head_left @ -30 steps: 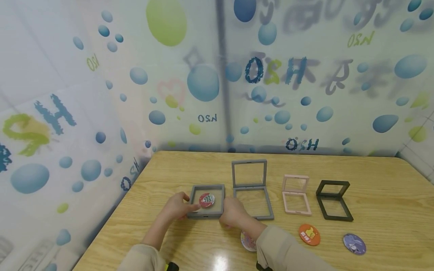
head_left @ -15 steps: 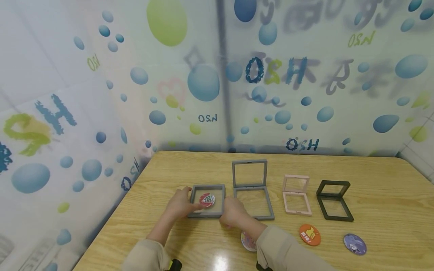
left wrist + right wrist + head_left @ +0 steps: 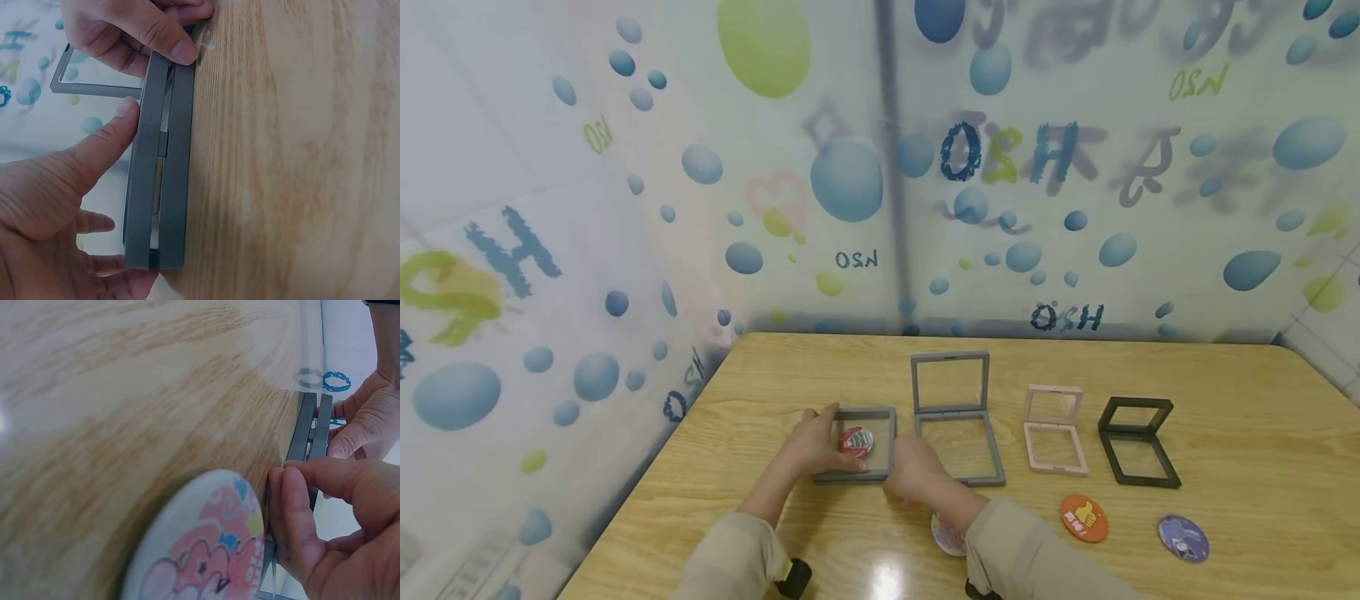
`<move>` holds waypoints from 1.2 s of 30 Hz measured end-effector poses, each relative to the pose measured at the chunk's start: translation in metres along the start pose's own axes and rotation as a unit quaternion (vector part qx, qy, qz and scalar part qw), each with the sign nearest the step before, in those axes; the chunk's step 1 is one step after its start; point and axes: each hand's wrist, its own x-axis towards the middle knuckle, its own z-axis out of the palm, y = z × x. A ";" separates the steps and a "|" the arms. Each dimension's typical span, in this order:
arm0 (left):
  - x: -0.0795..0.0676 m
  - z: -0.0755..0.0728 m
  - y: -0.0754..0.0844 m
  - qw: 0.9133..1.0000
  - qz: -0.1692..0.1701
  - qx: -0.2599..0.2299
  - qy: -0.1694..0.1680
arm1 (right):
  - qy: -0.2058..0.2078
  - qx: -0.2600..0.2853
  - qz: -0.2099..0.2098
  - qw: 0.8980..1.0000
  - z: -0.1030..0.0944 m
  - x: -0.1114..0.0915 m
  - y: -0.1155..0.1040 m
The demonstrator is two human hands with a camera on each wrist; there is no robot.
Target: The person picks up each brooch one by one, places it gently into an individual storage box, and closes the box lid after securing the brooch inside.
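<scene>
A grey square display frame (image 3: pixel 892 433) with a round red badge (image 3: pixel 857 442) inside it lies on the table. In the left wrist view its two halves are nearly together, with a narrow gap (image 3: pixel 157 187) along the front edge. My left hand (image 3: pixel 811 446) holds the left side, its thumb (image 3: pixel 115 134) on the upper half's front edge and the other fingers at the left end. My right hand (image 3: pixel 917 471) pinches the front right corner between thumb and curled fingers. A pink patterned round badge (image 3: pixel 212 544) lies beside the right hand, partly covered by the forearm in the head view.
To the right stand a second grey frame (image 3: pixel 996 450), a small pink frame (image 3: pixel 1082 454) and a black frame (image 3: pixel 1168 471), all unfolded. In front lie an orange badge (image 3: pixel 1084 517) and a purple badge (image 3: pixel 1183 538). A printed curtain (image 3: pixel 820 292) hangs behind the table (image 3: pixel 1262 433).
My left hand has shifted right and farther over the grey frame's left side, the thumb moving right along the front edge. The right hand stays at its corner.
</scene>
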 end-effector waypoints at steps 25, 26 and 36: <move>0.000 0.001 0.001 1.000 -0.018 0.002 -0.008 | 0.003 -0.013 -0.012 1.000 0.002 -0.001 -0.001; 0.000 0.001 0.001 1.000 -0.017 0.005 -0.007 | 0.004 -0.012 -0.012 1.000 0.002 -0.001 -0.001; -0.002 0.003 -0.001 1.000 -0.024 -0.003 -0.007 | 0.002 -0.014 -0.016 1.000 0.002 0.000 -0.001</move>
